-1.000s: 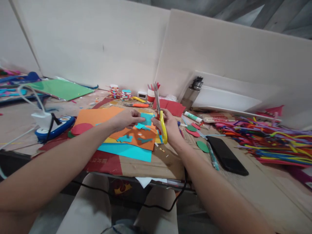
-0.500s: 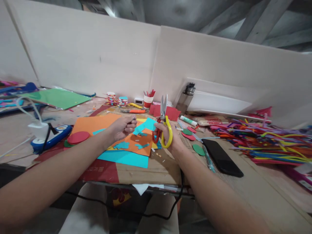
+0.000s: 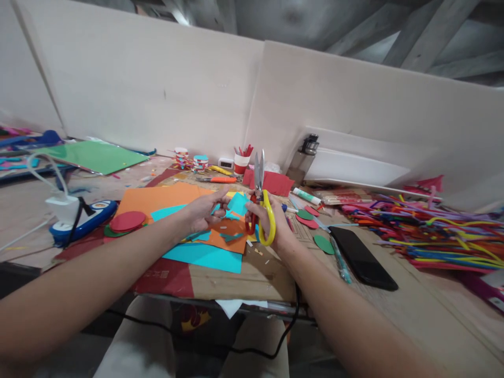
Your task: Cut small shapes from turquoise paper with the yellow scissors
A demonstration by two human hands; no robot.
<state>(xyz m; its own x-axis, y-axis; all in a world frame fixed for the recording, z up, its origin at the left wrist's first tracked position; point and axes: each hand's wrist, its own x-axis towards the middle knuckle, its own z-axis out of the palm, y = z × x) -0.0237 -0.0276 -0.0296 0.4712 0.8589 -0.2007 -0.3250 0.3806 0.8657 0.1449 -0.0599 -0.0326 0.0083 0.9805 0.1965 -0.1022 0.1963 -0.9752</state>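
My right hand (image 3: 271, 223) grips a pair of scissors (image 3: 259, 181) by its red and yellow handles, blades pointing up. Its thumb and fingertips also seem to pinch a turquoise piece of paper (image 3: 238, 202). Just left of that piece, my left hand (image 3: 207, 210) hovers with its fingers apart and nothing visible in them. Beneath both hands lie orange paper (image 3: 157, 198), a turquoise strip (image 3: 208, 256) and small turquoise scraps, partly hidden by the left hand.
Red and green paper circles (image 3: 128, 221) lie at left beside a blue-and-white power strip (image 3: 84, 223). At right are a black phone (image 3: 362, 257), a glue stick (image 3: 307, 196) and a heap of pipe cleaners (image 3: 433, 231). An orange-handled cutter (image 3: 222, 179) and a cup of red sticks (image 3: 241, 163) stand behind.
My left hand has gone from closed fingers to spread ones and moved slightly right, closer to the turquoise paper. The scissors have shifted a little left and are turned more upright.
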